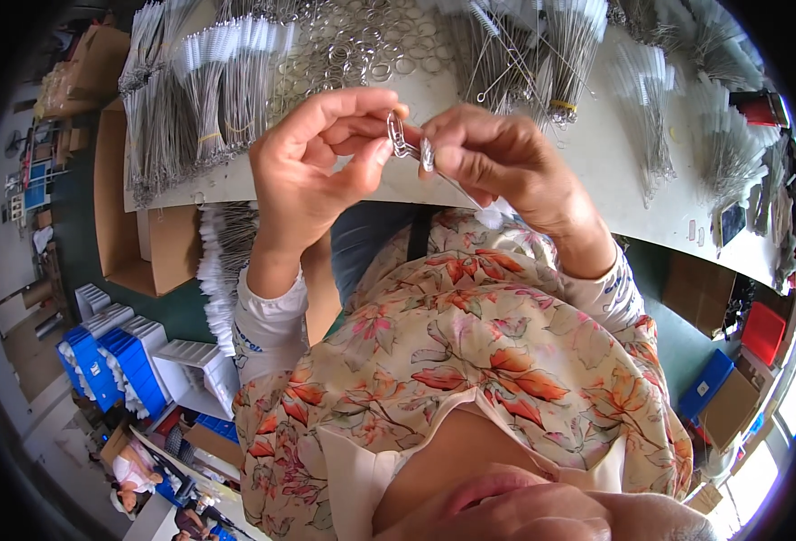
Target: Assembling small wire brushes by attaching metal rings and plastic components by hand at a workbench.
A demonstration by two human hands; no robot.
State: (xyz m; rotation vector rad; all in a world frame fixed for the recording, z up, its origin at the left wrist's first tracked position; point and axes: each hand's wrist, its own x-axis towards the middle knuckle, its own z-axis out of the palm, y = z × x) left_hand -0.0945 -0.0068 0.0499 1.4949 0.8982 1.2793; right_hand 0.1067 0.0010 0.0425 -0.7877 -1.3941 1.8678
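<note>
Above the table's near edge, my left hand [312, 167] pinches a shiny metal ring [395, 129] between thumb and forefinger. Looped wire ends meet this ring. Close beside it, my right hand [515, 162] is closed on a thin wire-stemmed brush [457, 187], whose stem slants down under the fingers toward white bristles [490, 217]. Another bright metal loop [427, 154] shows at the right fingertips. How many brushes hang there is hard to make out.
Many loose rings [362, 45] lie on the white table [425, 185]. Bundles of wire brushes stand at left [209, 90] and right [574, 54]. An open cardboard box [155, 252] sits left of the table, with blue and white bins [128, 361] beyond.
</note>
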